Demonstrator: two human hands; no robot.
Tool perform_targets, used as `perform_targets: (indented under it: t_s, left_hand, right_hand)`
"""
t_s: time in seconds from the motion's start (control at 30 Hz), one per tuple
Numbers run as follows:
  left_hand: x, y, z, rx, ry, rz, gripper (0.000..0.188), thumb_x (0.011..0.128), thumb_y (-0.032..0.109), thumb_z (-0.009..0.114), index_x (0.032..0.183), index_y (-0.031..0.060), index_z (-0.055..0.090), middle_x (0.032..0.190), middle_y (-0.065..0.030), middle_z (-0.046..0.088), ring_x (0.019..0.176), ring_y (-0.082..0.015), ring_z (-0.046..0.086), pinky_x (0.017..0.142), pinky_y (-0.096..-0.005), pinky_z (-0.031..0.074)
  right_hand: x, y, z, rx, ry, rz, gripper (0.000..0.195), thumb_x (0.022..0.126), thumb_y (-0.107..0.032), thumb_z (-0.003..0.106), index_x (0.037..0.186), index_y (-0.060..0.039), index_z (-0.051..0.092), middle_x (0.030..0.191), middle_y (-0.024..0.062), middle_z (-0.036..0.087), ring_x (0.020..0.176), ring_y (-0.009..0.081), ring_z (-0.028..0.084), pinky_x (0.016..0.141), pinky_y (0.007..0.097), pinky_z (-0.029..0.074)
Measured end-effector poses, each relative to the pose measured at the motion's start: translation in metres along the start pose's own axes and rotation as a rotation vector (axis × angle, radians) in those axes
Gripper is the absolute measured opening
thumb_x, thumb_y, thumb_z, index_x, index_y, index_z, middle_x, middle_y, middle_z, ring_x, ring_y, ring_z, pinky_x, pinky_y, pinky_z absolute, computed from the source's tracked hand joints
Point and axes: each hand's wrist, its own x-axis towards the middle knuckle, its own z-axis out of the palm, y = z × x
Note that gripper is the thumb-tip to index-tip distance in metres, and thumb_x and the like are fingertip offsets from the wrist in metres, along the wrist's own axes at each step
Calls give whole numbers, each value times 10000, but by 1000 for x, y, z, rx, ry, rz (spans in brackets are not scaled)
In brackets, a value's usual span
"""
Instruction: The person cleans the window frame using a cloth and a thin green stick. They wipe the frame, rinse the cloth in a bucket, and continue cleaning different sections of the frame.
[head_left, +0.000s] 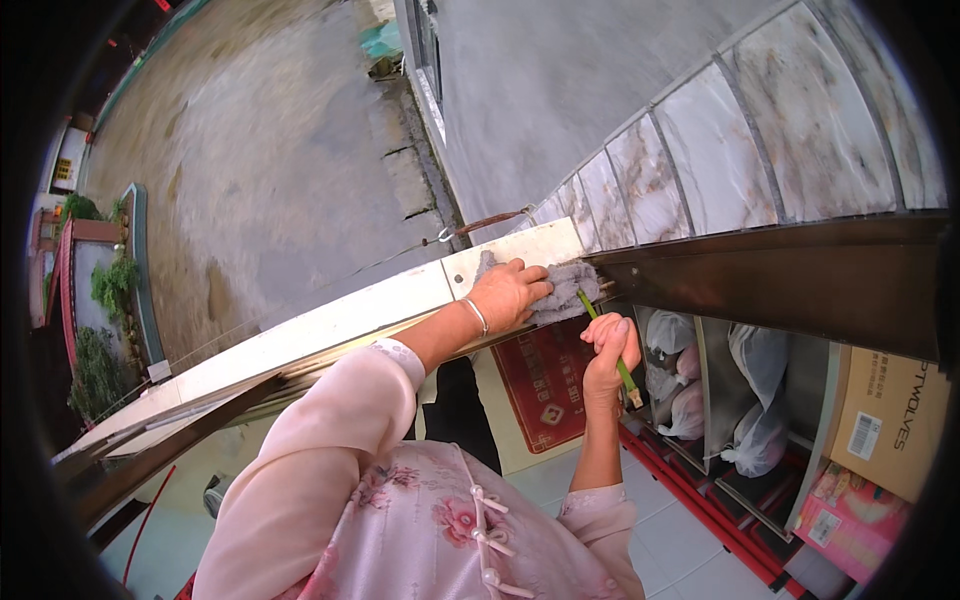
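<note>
My left hand (508, 294) presses down on a fluffy grey cloth (566, 294), its fingers bent over it. The cloth lies bunched on a cream tiled sill (517, 251), at the end of a dark brown metal frame (765, 277). My right hand (609, 346) is closed round a thin green stick (625, 379). The stick's upper tip touches or overlaps the cloth's right part, and its lower end, pale and frayed, sticks out below my fist. What part of the cloth is under my left palm is hidden.
Marble-look tiles (705, 142) cover the wall beyond the frame. A rusty wire hook (487, 223) spans outside the sill. A shelf at right holds tied plastic bags (757, 442) and a cardboard box (892, 420). Below lies a red doormat (541, 390); a concrete yard (277, 142) stretches outside.
</note>
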Motion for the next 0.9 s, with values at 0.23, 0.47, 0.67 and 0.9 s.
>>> perform_targets:
  t_s: [0.23,0.47,0.67,0.9]
  left_hand:
    - [-56,-2,-14,90,-5,-19,253,696,86,669,945,128,689,1088,-24,574,935,-265,550,818,-382,505]
    - [-179,-6,-71,156,-157,-380,265,707,75,635,957,133,702,1019,-52,610,957,-288,577,811,-400,517]
    - [-278,16,-145,280,92,-587,213,626,49,695,832,86,655,903,-84,608,882,-300,578,764,-401,510]
    - [-250,52,-186,245,528,-477,346,623,-38,664,952,64,631,977,-99,597,892,-322,559,755,-411,489]
  right_hand:
    - [-2,-4,40,-117,-51,108,367,1044,-194,340,700,-66,341,633,35,353,585,146,384,569,304,402]
    - [-55,-1,95,139,-118,231,430,1055,-268,335,666,-88,362,558,62,413,489,168,422,493,326,443]
    - [-161,20,224,526,-297,562,494,1057,-348,335,633,-96,374,577,49,410,526,181,446,546,341,504]
    - [-117,-44,218,601,-368,128,382,1046,-237,336,700,-80,378,633,57,411,618,189,465,641,371,521]
